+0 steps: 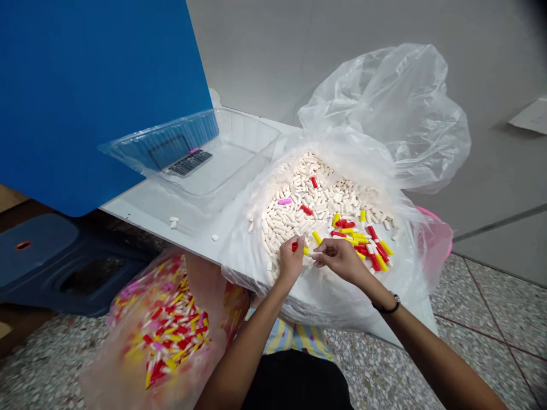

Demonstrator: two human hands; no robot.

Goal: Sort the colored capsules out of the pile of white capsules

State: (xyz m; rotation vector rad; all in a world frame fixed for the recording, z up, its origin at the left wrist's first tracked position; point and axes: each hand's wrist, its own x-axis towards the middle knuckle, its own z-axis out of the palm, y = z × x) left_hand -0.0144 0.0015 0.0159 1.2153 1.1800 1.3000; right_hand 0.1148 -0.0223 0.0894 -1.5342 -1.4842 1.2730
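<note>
My left hand [291, 261] is closed, with a small red cylinder [294, 246] and a yellow one [306, 250] showing at its fingers. Close beside it, my right hand [341, 259] is pinched at the fingertips on a small white piece at the yellow one's end. Both are above an opened clear plastic bag [252, 267] spread on the table. Loose white cylinders [277, 225] fill much of it. Just past my right hand lies a pile of red, yellow and white cylinders [372, 247]. A pink piece [284, 201] rests among the white ones.
A clear plastic tray [239, 145] with a dark flat object [188, 163] stands on the white table [200, 222]. Lower left, a bag of coloured pieces [179, 336] sits near a dark blue stool [38, 256]. A blue panel [94, 91] rises behind; something pink [442, 236] is at right.
</note>
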